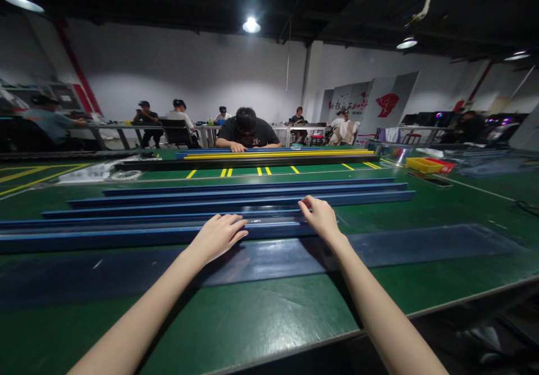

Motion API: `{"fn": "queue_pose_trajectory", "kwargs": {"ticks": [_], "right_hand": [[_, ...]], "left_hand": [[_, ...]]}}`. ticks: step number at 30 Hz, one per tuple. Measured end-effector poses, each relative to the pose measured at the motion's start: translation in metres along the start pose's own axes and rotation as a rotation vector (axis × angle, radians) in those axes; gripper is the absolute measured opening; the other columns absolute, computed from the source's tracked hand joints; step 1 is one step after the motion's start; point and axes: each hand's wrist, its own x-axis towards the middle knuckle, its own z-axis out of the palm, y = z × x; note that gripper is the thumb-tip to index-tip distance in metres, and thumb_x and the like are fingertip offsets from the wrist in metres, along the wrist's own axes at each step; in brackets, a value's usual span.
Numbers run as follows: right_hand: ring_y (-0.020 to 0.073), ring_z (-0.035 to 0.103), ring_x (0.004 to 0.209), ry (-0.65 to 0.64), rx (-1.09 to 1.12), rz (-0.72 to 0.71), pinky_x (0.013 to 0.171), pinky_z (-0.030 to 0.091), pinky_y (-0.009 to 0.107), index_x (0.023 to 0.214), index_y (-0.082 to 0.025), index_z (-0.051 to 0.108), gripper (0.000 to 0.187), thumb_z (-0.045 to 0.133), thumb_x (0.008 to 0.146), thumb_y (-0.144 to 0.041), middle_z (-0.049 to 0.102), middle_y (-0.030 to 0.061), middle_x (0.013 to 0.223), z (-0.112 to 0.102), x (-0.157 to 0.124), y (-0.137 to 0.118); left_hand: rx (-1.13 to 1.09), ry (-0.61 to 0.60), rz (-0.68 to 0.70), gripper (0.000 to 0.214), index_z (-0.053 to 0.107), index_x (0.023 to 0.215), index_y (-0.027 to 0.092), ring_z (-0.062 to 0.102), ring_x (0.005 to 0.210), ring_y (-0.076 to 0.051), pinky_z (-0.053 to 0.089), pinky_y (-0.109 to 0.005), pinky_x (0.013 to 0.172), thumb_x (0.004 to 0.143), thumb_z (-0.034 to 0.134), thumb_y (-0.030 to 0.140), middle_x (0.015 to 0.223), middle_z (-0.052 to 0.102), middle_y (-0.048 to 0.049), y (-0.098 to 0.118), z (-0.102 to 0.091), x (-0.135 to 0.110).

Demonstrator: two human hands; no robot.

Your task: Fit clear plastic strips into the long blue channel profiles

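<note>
My left hand (pixel 219 236) lies flat, fingers stretched out, on the nearest long blue rail (pixel 105 237) on the green table (pixel 252 319). My right hand (pixel 320 218) rests on the right end of the same rail, fingers curled over its far edge. A clear strip (pixel 269 214) lies in the rail between my hands. Several more blue rails (pixel 252 192) lie parallel just beyond. A dark flat sheet (pixel 421 245) lies under my forearms.
Across the table a person in black (pixel 246 131) bends over yellow and blue rails (pixel 278 154). A yellow and red tray (pixel 429 165) sits far right, a clear bag (pixel 86 173) far left. More people sit at tables in the back. The table's near edge runs bottom right.
</note>
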Motion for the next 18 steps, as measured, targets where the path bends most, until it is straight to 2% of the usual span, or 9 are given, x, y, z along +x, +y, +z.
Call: {"fn": "queue_pose_trajectory", "kwargs": {"ticks": [4, 9, 12, 15, 18], "right_hand": [[0.0161, 0.062, 0.079, 0.017, 0.007, 0.040, 0.062, 0.036, 0.022, 0.084, -0.021, 0.063, 0.034, 0.034, 0.088, -0.038, 0.069, 0.0040, 0.083, -0.014, 0.002, 0.008], [0.0171, 0.062, 0.074, 0.002, -0.102, 0.063, 0.055, 0.033, 0.022, 0.077, -0.022, 0.065, 0.041, 0.033, 0.087, -0.046, 0.069, 0.0041, 0.076, -0.020, -0.004, 0.027], [0.0191, 0.062, 0.070, 0.052, -0.200, 0.171, 0.052, 0.030, 0.024, 0.074, -0.021, 0.067, 0.047, 0.031, 0.086, -0.049, 0.068, 0.0071, 0.071, -0.019, -0.009, 0.038], [0.0203, 0.062, 0.069, 0.120, -0.237, 0.282, 0.052, 0.029, 0.024, 0.076, -0.019, 0.068, 0.050, 0.028, 0.087, -0.047, 0.068, 0.0099, 0.070, -0.017, -0.012, 0.044], [0.0196, 0.061, 0.069, 0.125, -0.230, 0.348, 0.053, 0.029, 0.024, 0.081, -0.020, 0.069, 0.050, 0.026, 0.089, -0.044, 0.068, 0.0106, 0.075, -0.014, -0.016, 0.049]], "left_hand": [[0.025, -0.019, -0.053, 0.038, 0.063, 0.094, 0.022, 0.059, 0.086, -0.016, 0.038, -0.027, 0.072, 0.091, 0.030, 0.042, 0.093, 0.066, -0.0036, -0.005, -0.006, 0.001], [0.103, 0.015, -0.125, 0.047, 0.065, 0.072, 0.017, 0.058, 0.074, -0.019, 0.037, -0.030, 0.065, 0.091, 0.029, 0.041, 0.073, 0.065, -0.0076, -0.003, -0.011, 0.006], [0.126, 0.051, -0.112, 0.043, 0.063, 0.073, 0.015, 0.057, 0.077, -0.022, 0.036, -0.031, 0.065, 0.091, 0.032, 0.040, 0.075, 0.064, -0.0092, 0.007, -0.014, 0.014], [0.091, 0.078, -0.034, 0.032, 0.060, 0.082, 0.015, 0.056, 0.081, -0.021, 0.036, -0.030, 0.067, 0.090, 0.037, 0.036, 0.083, 0.062, -0.0084, 0.023, -0.017, 0.027], [0.050, 0.079, 0.062, 0.025, 0.058, 0.088, 0.016, 0.055, 0.086, -0.020, 0.036, -0.029, 0.069, 0.089, 0.040, 0.033, 0.088, 0.060, -0.0078, 0.043, -0.017, 0.042]]}}
